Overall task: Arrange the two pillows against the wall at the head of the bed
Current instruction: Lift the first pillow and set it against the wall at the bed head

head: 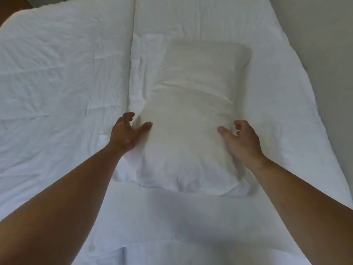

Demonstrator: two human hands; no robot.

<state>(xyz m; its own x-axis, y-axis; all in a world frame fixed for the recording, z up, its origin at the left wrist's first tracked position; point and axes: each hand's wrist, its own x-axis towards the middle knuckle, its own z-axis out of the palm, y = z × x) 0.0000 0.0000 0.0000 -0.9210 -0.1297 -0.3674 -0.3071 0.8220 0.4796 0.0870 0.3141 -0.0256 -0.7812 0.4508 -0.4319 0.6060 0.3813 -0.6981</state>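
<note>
A cream-white pillow lies lengthwise in the middle of the bed, its far end pointing away from me. Beneath it sits a flatter white pillow, showing only along the left side and near corners. My left hand is at the upper pillow's left side, thumb touching the fabric, fingers apart and curled. My right hand is at its right side in the same way, thumb on the pillow. Neither hand closes on anything. The image is slightly blurred around both hands.
A crumpled white duvet covers the left half of the bed. A white sheet spreads between me and the pillows. A grey wall runs along the bed's right side. A dark brown patch shows top left.
</note>
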